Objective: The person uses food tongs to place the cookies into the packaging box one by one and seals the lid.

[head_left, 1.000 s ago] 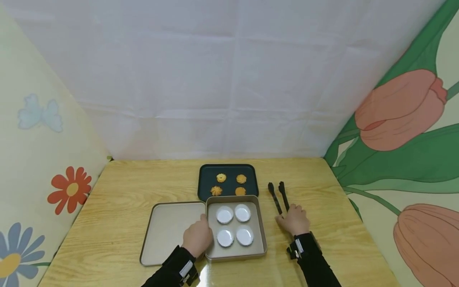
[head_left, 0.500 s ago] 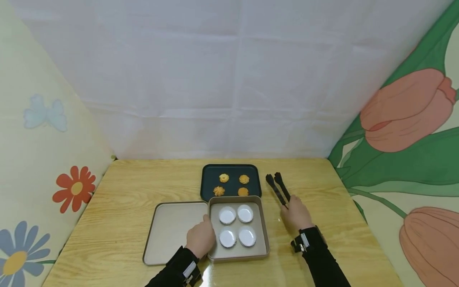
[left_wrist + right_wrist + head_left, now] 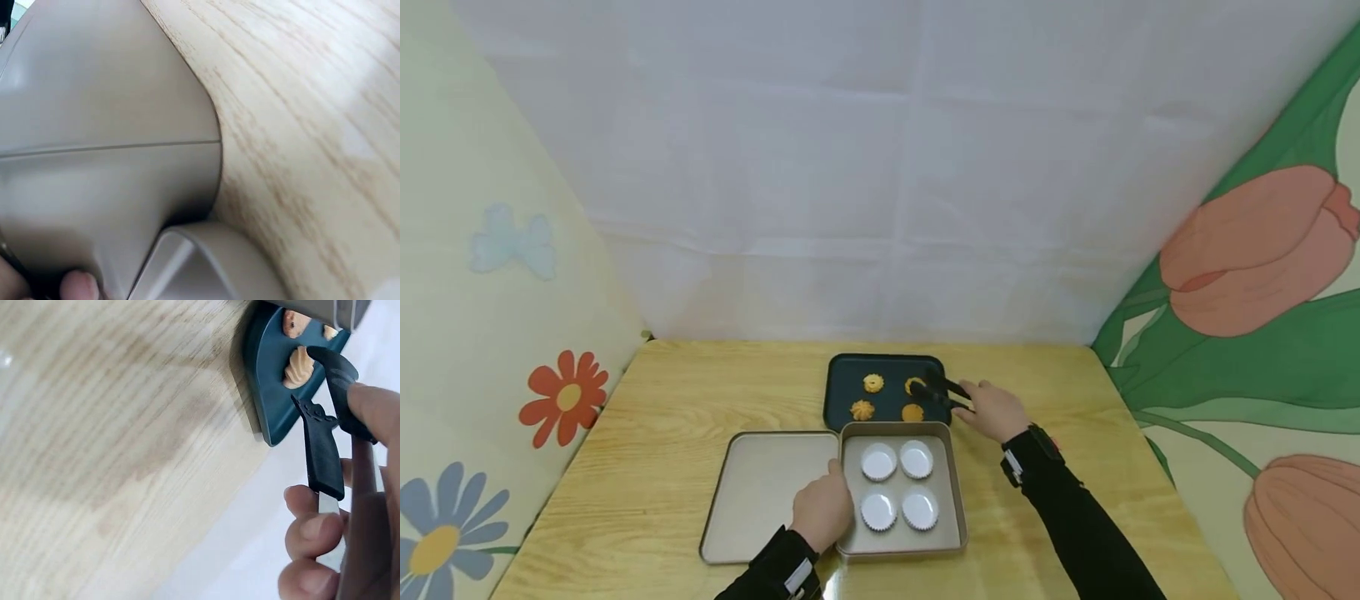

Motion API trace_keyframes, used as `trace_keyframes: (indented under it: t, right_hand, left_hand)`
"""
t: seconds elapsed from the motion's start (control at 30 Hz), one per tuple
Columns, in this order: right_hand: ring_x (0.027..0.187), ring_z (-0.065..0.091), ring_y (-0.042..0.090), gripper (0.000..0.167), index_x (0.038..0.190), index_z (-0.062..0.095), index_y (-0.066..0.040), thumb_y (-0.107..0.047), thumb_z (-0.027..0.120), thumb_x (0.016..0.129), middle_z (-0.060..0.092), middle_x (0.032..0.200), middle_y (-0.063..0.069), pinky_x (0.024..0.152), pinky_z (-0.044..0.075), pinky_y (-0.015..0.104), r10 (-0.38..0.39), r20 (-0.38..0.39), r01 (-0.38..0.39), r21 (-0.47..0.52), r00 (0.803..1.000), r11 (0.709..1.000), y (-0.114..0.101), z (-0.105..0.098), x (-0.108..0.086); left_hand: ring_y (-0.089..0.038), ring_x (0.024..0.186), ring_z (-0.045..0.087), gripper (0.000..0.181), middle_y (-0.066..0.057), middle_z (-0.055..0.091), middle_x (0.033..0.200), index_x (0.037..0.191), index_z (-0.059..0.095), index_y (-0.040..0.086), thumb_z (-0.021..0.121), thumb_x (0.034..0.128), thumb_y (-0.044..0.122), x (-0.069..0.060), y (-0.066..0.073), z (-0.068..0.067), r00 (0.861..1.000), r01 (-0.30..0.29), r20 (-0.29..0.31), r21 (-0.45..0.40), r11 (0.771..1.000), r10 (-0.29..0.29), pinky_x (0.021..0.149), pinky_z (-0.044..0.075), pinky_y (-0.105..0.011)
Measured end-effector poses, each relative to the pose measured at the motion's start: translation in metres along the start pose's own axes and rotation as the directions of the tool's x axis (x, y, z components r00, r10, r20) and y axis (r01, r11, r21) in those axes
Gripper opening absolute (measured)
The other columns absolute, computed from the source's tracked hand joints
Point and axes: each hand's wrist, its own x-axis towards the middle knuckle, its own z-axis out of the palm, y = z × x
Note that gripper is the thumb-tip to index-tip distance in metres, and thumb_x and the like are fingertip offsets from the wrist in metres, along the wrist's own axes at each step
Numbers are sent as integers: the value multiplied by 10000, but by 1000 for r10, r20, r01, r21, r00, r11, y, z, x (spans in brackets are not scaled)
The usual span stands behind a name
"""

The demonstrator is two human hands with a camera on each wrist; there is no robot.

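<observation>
My right hand grips black-tipped tongs by their metal arms. The tongs' tips are spread and reach over the right side of a dark tray. In the right wrist view, the tips stand close to a swirled cookie at the tray's back right. A ring cookie, a star-shaped cookie and a round flat cookie lie on the same tray. My left hand holds the left wall of a square baking tin; its fingertips are partly hidden. White paper cups sit inside the tin.
Left of the tin lies a flat beige lid, close against its side. The tin's back wall meets the front of the dark tray. A wooden table carries everything, with a white cloth hanging behind it.
My right hand has lifted the tongs from the table at the right and brought them left and forward over the tray. My left hand stays at the tin's wall.
</observation>
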Motion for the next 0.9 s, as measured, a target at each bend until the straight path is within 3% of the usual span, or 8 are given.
trace_keyframes:
  t: [0.17,0.4,0.6,0.9]
  right_hand:
    - [608,544,211,482,1191,590,-104,-403,644,816,587,864,127,524,431,339,-14,38,18,-83,999,996,-4,2,8]
    - [730,586,272,490,1218,573,-103,-415,609,842,594,942,140,614,466,397,12,94,-5,-77,996,997,-6,5,18]
    - [770,604,276,434,1159,605,-88,-380,628,838,616,906,126,638,476,408,-21,65,27,-98,998,995,-8,4,23]
    - [665,589,231,345,1045,639,-65,-327,661,821,609,786,95,570,463,378,-65,13,66,-110,998,992,-9,3,27]
  left_hand:
    - [-304,509,556,271,-144,541,600,1040,468,-64,516,806,64,-2,2,2,1000,8,27,5,1000,-8,452,415,-435]
    - [-299,515,560,315,-143,545,598,1086,473,-83,519,816,74,-3,4,2,999,15,40,22,1000,-16,469,428,-436]
    - [-290,512,556,335,-137,542,598,1109,468,-86,517,826,86,0,3,1,998,22,52,30,999,-24,466,426,-431]
    - [-290,508,555,315,-134,540,599,1082,470,-80,520,816,82,1,2,0,999,25,40,16,1000,-26,456,419,-431]
